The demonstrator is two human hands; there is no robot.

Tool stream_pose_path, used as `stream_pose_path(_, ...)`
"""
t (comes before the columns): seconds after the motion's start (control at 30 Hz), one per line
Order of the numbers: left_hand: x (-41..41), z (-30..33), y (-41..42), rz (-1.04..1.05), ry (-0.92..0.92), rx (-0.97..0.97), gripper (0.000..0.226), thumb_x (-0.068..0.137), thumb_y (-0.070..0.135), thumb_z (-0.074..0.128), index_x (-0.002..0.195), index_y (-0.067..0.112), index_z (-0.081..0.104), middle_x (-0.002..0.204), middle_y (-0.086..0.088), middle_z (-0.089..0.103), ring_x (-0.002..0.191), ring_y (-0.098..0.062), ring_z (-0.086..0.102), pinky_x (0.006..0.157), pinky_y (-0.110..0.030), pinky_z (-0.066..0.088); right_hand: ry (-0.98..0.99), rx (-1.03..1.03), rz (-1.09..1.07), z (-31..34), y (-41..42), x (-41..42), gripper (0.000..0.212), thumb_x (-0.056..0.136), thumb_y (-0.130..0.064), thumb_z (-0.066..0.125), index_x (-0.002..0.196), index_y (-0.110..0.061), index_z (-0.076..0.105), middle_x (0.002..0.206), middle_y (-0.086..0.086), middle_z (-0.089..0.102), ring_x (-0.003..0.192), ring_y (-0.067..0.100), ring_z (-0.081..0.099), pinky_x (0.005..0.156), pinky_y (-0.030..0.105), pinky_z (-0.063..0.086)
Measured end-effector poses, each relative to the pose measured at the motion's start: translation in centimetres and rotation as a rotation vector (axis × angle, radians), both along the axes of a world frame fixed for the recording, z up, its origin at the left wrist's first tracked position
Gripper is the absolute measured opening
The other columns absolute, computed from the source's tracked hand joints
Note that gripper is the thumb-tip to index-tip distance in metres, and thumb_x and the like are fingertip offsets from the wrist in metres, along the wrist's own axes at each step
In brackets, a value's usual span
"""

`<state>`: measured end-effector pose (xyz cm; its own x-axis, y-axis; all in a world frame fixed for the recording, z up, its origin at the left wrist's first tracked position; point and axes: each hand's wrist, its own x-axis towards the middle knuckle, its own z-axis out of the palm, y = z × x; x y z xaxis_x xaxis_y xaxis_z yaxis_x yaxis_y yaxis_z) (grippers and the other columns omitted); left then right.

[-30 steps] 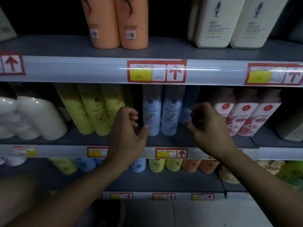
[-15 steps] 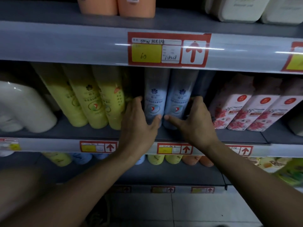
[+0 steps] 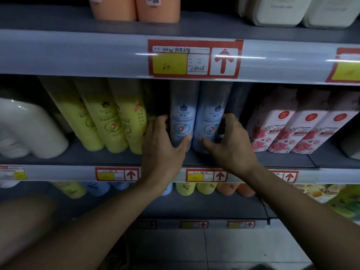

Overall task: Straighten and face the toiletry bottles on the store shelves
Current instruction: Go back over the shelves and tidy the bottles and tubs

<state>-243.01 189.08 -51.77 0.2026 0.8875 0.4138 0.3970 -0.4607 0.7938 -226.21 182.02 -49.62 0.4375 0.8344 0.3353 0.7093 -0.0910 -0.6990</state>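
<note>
Two pale blue bottles stand side by side on the middle shelf (image 3: 78, 156), labels facing out. My left hand (image 3: 162, 147) grips the left blue bottle (image 3: 182, 117), fingers round its left side and thumb across its lower front. My right hand (image 3: 229, 145) grips the right blue bottle (image 3: 211, 115), fingers curled behind its right side, thumb on its lower front. Both bottles stand upright and touch each other.
Three yellow bottles (image 3: 101, 117) stand just left of my left hand, white bottles (image 3: 29, 129) further left. Pink floral cartons (image 3: 288, 129) sit to the right. Orange bottles (image 3: 136, 8) and white containers (image 3: 280, 12) fill the top shelf; more bottles line the lower shelf.
Both hands reached in from in front of the shelf edge and closed round the two blue bottles. The view moved closer to the shelf.
</note>
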Motion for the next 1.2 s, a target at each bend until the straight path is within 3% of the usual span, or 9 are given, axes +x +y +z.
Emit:
stream_pose_path(0.2, -0.4, -0.1, 0.1, -0.027, 0.027, -0.017, 0.060, 0.083, 0.044, 0.083, 0.132, 0.031, 0.050, 0.123, 0.012, 0.060, 0.113, -0.015, 0.063, 0.090, -0.043, 0.059, -0.012, -0.028, 0.018, 0.1, -0.1, 0.1, 0.056, 0.081, -0.034, 0.086, 0.121, -0.018, 0.050, 0.124, 0.004, 0.061, 0.113, 0.019, 0.063, 0.094, 0.042, 0.058)
stream_pose_path(0.43, -2.7, 1.4, -0.9, -0.061, 0.254, -0.101, 0.079, 0.082, 0.032, 0.084, 0.151, 0.030, 0.044, 0.133, 0.010, 0.059, 0.110, -0.011, 0.063, 0.093, -0.040, 0.059, -0.128, 0.040, -0.024, 0.8, -0.9, -1.0, 0.052, 0.082, -0.038, 0.077, 0.114, -0.014, 0.043, 0.111, 0.000, 0.044, 0.106, 0.020, 0.051, 0.087, 0.046, 0.052)
stream_pose_path(0.5, -3.6, 2.4, -1.7, -0.039, 0.291, -0.109, 0.068, 0.084, 0.032, 0.082, 0.145, 0.029, 0.050, 0.126, 0.012, 0.060, 0.103, -0.008, 0.064, 0.091, -0.038, 0.058, -0.156, 0.132, -0.049, 1.2, -1.2, -1.6, 0.050, 0.083, -0.031, 0.075, 0.115, -0.010, 0.042, 0.111, 0.005, 0.043, 0.105, 0.026, 0.052, 0.085, 0.050, 0.052)
stream_pose_path(0.6, -4.3, 4.1, -2.1, -0.011, 0.311, -0.088, 0.036, 0.085, 0.035, 0.079, 0.118, 0.032, 0.065, 0.104, 0.017, 0.065, 0.090, -0.003, 0.065, 0.081, -0.033, 0.059, -0.179, 0.256, -0.078, 1.6, -1.7, -2.5, 0.051, 0.085, -0.023, 0.073, 0.123, -0.005, 0.044, 0.115, 0.010, 0.045, 0.103, 0.029, 0.053, 0.081, 0.051, 0.051)
stream_pose_path(0.73, -6.3, 4.0, -2.1, 0.015, 0.306, -0.153, 0.009, 0.086, 0.033, 0.076, 0.092, 0.033, 0.069, 0.080, 0.020, 0.066, 0.080, 0.001, 0.066, 0.075, -0.033, 0.059, -0.223, 0.378, 0.055, 2.2, -1.8, -4.7, 0.034, 0.087, -0.017, 0.069, 0.113, -0.004, 0.050, 0.103, 0.009, 0.049, 0.087, 0.024, 0.053, 0.070, 0.041, 0.046)
stream_pose_path(0.83, -9.1, 3.0, -1.8, 0.029, 0.388, -0.206, 0.005, 0.088, 0.032, 0.074, 0.085, 0.033, 0.070, 0.077, 0.021, 0.068, 0.082, -0.002, 0.067, 0.074, -0.029, 0.057, -0.335, 0.391, 0.186, 2.0, -0.9, -7.1, 0.021, 0.088, -0.012, 0.067, 0.103, -0.002, 0.055, 0.094, 0.008, 0.050, 0.079, 0.023, 0.050, 0.065, 0.037, 0.040)
stream_pose_path(1.0, -11.8, 4.4, -0.2, 0.021, 0.331, -0.112, 0.004, 0.087, 0.030, 0.073, 0.083, 0.031, 0.070, 0.074, 0.018, 0.069, 0.076, 0.000, 0.067, 0.067, -0.032, 0.058, -0.269, 0.313, 0.296, 0.3, 1.6, -10.7, 0.021, 0.089, -0.015, 0.065, 0.106, -0.006, 0.057, 0.096, 0.004, 0.053, 0.082, 0.020, 0.053, 0.065, 0.039, 0.044)
stream_pose_path(1.13, -14.4, 4.3, 1.2, 0.045, 0.312, -0.060, 0.005, 0.085, 0.033, 0.072, 0.083, 0.031, 0.068, 0.075, 0.019, 0.068, 0.076, -0.002, 0.067, 0.066, -0.033, 0.059, -0.059, 0.252, 0.250, -1.8, 3.0, -13.1, 0.036, 0.086, -0.020, 0.068, 0.117, -0.017, 0.049, 0.102, -0.006, 0.055, 0.089, 0.010, 0.058, 0.074, 0.028, 0.048)
stream_pose_path(1.2, -15.8, 4.0, 1.9, 0.027, 0.296, -0.054, 0.005, 0.086, 0.032, 0.072, 0.082, 0.030, 0.069, 0.074, 0.018, 0.069, 0.074, -0.002, 0.068, 0.065, -0.035, 0.059, 0.055, 0.204, 0.220, -2.7, 3.2, -14.3, 0.041, 0.085, -0.021, 0.068, 0.119, -0.019, 0.046, 0.104, -0.009, 0.054, 0.093, 0.010, 0.060, 0.077, 0.034, 0.052)
